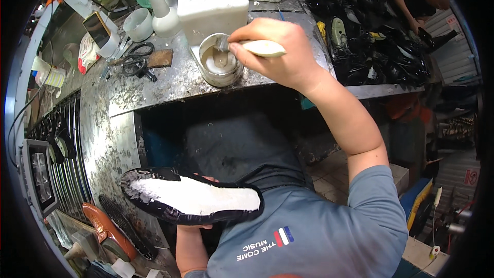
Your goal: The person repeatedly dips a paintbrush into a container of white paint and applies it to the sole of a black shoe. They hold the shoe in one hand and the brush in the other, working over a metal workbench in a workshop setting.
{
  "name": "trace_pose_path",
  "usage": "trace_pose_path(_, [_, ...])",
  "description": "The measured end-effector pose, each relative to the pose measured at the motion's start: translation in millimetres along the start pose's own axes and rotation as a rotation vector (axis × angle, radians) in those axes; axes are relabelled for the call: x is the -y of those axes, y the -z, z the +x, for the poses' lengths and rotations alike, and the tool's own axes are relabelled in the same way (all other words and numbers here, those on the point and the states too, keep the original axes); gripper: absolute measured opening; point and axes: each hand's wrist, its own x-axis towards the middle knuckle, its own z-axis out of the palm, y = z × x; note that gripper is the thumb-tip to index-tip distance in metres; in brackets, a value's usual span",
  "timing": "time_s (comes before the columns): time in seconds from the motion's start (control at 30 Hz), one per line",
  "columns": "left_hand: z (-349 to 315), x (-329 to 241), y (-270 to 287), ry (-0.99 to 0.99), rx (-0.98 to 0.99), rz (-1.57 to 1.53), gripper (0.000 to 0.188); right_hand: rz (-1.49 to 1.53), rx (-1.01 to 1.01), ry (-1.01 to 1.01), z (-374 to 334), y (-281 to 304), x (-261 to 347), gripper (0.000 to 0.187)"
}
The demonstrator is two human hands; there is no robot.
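Note:
My right hand (284, 51) is closed around the pale handle of a brush (264, 48). The brush's head dips into a small pot (221, 79) that holds whitish liquid and has crusted walls. Low in front of my body, my left hand (193, 227) grips a black shoe upper (198, 218) from beneath, with most of its fingers hidden. The upper lies bottom side up, showing a long white insole (200, 197). Its toe, pointing left, has rough, greyish-white frayed material.
Behind the pot stands a white plastic container (212, 5). Black scissors (138, 59) and a brown block (160, 58) lie on the stained metal bench (154, 92). A brown shoe (108, 231) rests at lower left. Glossy black shoes (360, 25) pile up at right, near another person (411, 5).

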Motion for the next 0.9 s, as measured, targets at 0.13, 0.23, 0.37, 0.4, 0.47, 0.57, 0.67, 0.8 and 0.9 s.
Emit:
trace_pose_path(0.13, [18.3,-6.0,3.5,-0.253,0.065,0.293,0.102,-0.015,0.121,-0.022,-13.0,-7.2,-6.8,0.014])
trace_pose_path(0.23, [41.8,-26.4,-13.3,-0.421,0.090,0.521,0.082,0.156,-0.062,0.003,-7.3,3.0,3.2,0.015])
trace_pose_path(0.37, [45.3,-48.7,-22.9,-0.627,0.070,0.929,0.068,0.070,0.208,-0.105,-26.5,-3.1,-7.6,0.016])
trace_pose_path(0.4, [43.9,-54.2,-21.7,-0.691,0.045,1.073,0.065,0.101,0.193,-0.105,-30.7,-2.6,-6.8,0.019])
trace_pose_path(0.47, [44.9,-65.6,-24.1,-0.802,0.009,1.328,0.058,0.277,0.112,-0.111,-33.1,2.6,-2.3,0.021])
trace_pose_path(0.57, [39.2,-92.6,-35.9,-0.834,0.020,1.616,0.049,0.522,0.139,-0.134,-36.8,17.4,18.2,0.024])
trace_pose_path(0.67, [33.2,-115.2,-43.7,-0.777,0.154,1.786,0.044,0.755,0.269,-0.098,-48.4,19.7,41.3,0.026])
trace_pose_path(0.8, [27.9,-133.3,-51.5,-0.717,0.282,1.889,0.046,0.938,0.258,-0.055,-54.4,10.1,69.0,0.022])
trace_pose_path(0.9, [21.9,-140.9,-60.6,-0.629,0.301,1.915,0.047,0.937,0.169,-0.020,-54.2,0.5,77.1,0.022])
